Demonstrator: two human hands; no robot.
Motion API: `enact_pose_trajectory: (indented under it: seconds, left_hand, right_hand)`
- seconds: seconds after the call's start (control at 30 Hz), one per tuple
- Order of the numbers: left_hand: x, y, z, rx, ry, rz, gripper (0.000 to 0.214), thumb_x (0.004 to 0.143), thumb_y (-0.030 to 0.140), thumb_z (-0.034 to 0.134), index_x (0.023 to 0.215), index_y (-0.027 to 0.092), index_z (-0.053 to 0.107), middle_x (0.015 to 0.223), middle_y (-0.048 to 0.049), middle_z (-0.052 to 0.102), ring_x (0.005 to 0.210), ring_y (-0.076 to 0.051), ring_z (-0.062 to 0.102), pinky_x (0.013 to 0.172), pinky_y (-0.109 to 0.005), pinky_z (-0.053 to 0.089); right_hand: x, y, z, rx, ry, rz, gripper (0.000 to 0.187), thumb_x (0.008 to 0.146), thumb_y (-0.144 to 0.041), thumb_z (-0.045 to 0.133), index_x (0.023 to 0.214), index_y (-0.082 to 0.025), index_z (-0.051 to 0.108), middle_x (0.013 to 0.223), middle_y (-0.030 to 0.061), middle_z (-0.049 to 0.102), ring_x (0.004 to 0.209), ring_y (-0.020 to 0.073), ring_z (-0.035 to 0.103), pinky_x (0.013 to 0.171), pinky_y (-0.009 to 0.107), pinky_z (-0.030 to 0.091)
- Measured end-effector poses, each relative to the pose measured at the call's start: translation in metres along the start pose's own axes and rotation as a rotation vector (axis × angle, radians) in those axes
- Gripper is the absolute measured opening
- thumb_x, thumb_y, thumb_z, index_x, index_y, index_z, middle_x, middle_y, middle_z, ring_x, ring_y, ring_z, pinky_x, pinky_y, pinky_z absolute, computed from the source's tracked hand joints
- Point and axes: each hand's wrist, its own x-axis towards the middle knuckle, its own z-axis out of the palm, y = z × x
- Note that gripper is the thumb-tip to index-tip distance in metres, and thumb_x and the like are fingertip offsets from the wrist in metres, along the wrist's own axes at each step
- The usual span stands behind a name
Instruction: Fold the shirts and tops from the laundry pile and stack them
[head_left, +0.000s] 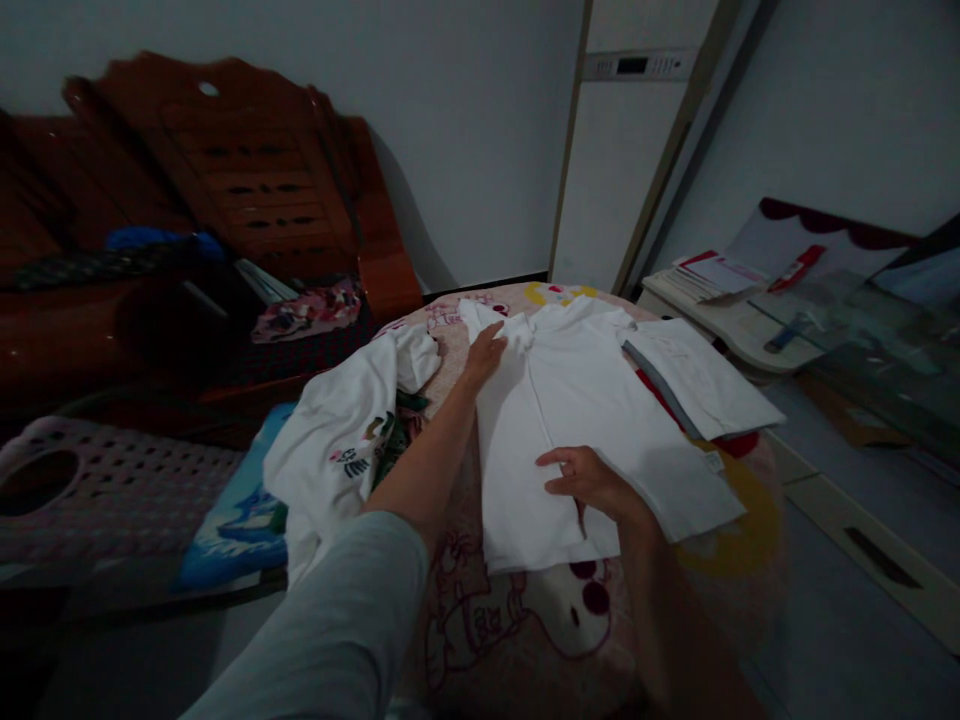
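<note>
A white shirt (600,400) lies spread on a round table with a pink patterned cloth (457,640); one long edge runs down its middle. At its far left part, near the bunched fabric, my left hand (487,352) is closed on the cloth. My right hand (589,482) hovers over or lightly touches the lower middle of the shirt, its fingers stretched and apart. A red-edged slit of fabric shows just under that hand. To the left of my left forearm lies a crumpled white garment (337,430) with a dark printed design.
Folded clothes (697,375), white on top with grey and red below, sit at the table's right. A carved wooden bench (240,170) holding cloths stands on the left, behind a perforated plastic chair (150,490). Papers (720,275) lie on a side cabinet.
</note>
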Motion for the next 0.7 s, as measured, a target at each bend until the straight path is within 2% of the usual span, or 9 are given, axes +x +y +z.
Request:
enact_pose_trajectory:
  seconds: [0.07,0.2,0.3,0.5,0.6,0.7]
  left_hand:
    - [-0.024,-0.001,-0.009,0.056,-0.023,0.033,0.044,0.094,0.032,0.051,0.136,0.019,0.054,0.143,-0.0121,0.053,0.121,-0.023,0.057,0.108,-0.04,0.042]
    - [-0.08,-0.005,-0.017,0.267,-0.217,0.044,0.049,0.088,0.02,0.054,0.138,0.019,0.052,0.145,-0.0092,0.052,0.136,-0.025,0.045,0.117,-0.041,0.032]
    - [-0.108,-0.006,-0.017,0.363,-0.242,0.046,0.051,0.087,0.018,0.055,0.137,0.016,0.052,0.15,-0.0124,0.045,0.143,-0.028,0.035,0.12,-0.044,0.026]
    - [-0.131,0.0,-0.022,0.487,-0.268,0.082,0.053,0.088,0.028,0.058,0.139,0.015,0.049,0.153,-0.016,0.039,0.143,-0.033,0.032,0.118,-0.047,0.027]
    - [-0.141,0.004,-0.025,0.512,-0.249,0.079,0.053,0.089,0.03,0.057,0.14,0.017,0.047,0.154,-0.0166,0.037,0.143,-0.033,0.032,0.117,-0.047,0.026]
    - [-0.148,0.006,-0.027,0.497,-0.244,0.068,0.056,0.089,0.029,0.056,0.142,0.017,0.045,0.155,-0.0172,0.034,0.143,-0.032,0.032,0.117,-0.049,0.026]
  right_hand:
    - [0.001,0.002,-0.001,-0.007,-0.023,-0.016,0.043,0.064,-0.024,0.076,0.106,-0.017,0.072,0.05,-0.0109,0.032,0.047,0.0062,0.027,0.045,0.02,0.021]
    - [0.003,0.004,-0.005,-0.014,-0.08,-0.02,0.053,0.063,-0.022,0.077,0.115,-0.017,0.07,0.051,-0.0119,0.031,0.046,0.0051,0.027,0.043,0.019,0.02]
    - [0.001,0.005,-0.009,-0.002,-0.108,-0.035,0.056,0.061,-0.021,0.079,0.116,-0.016,0.068,0.052,-0.0127,0.032,0.044,0.004,0.029,0.039,0.017,0.024]
    - [-0.014,0.001,-0.012,0.067,-0.182,0.072,0.07,0.063,-0.027,0.076,0.13,-0.017,0.057,0.055,-0.0131,0.042,0.039,0.0084,0.052,0.04,0.021,0.046]
    - [-0.02,0.0,-0.009,0.025,-0.196,0.113,0.074,0.063,-0.025,0.074,0.134,-0.017,0.053,0.054,-0.0125,0.048,0.039,0.0108,0.057,0.041,0.021,0.048]
    - [-0.023,-0.003,-0.006,0.021,-0.184,0.095,0.075,0.064,-0.028,0.073,0.135,-0.016,0.051,0.054,-0.0118,0.05,0.041,0.0133,0.06,0.041,0.022,0.049]
